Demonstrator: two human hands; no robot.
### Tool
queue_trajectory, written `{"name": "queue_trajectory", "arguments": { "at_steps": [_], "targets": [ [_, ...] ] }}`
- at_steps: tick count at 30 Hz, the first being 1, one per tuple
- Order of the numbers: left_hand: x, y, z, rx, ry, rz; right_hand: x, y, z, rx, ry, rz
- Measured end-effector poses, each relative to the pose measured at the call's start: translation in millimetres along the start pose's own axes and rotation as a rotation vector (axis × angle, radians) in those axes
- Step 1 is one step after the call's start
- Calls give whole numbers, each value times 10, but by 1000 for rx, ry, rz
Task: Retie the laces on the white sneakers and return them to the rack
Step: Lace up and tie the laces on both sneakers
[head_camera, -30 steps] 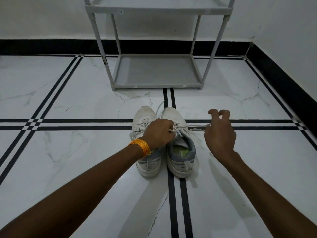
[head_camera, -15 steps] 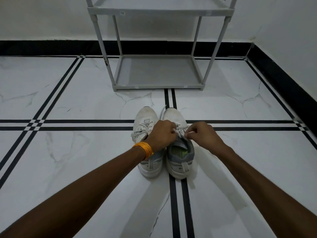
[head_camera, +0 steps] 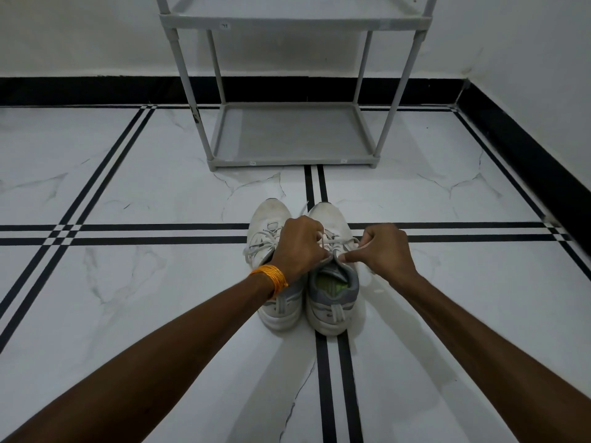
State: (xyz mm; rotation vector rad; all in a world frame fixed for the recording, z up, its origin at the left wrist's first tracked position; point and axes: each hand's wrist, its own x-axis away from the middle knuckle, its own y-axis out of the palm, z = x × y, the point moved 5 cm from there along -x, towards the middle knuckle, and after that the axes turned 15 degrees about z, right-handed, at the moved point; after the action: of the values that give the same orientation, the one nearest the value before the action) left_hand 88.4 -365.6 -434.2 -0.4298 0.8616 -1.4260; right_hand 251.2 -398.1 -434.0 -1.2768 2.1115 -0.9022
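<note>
Left shoe [head_camera: 271,251], ctr frame, on floor [head_camera: 128,282]: laces slack, untied.
Left hand [head_camera: 299,247] clenched on lace [head_camera: 324,243] over right shoe [head_camera: 332,276].
Right hand [head_camera: 385,251] pinching other lace end.
Tip: keep both ends taut, pull evenly sideways, knot snug at tongue.
Rack [head_camera: 292,135] top ctr, bottom shelf free.
</note>
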Motion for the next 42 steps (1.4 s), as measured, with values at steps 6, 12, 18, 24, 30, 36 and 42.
{"name": "queue_trajectory", "arguments": {
  "at_steps": [6,12,18,24,30,36,42],
  "targets": [
    [-24,-109,-33,33,-16,35,-30,-75,-31,71,-63,-48],
    [-252,-678,286,46,123,132,-170,-664,-299,118,-55,-117],
    [-436,-1120,757,-28,413,245,-206,-1109,-936,-81,-249,108],
    [-431,-1198,1124,252,431,-4,-251,-1208,-1214,-256,-354,164],
    [-337,-927,1155,-264,840,-87,-277,-1174,-1345,-153,-511,105],
    [-535,-900,1122,-336,657,-2,-240,-1127,-1295,-282,-473,229],
    [-654,-1007,945,463,-112,-162,-139,-846,-1096,-286,-310,26]
  ]
}}
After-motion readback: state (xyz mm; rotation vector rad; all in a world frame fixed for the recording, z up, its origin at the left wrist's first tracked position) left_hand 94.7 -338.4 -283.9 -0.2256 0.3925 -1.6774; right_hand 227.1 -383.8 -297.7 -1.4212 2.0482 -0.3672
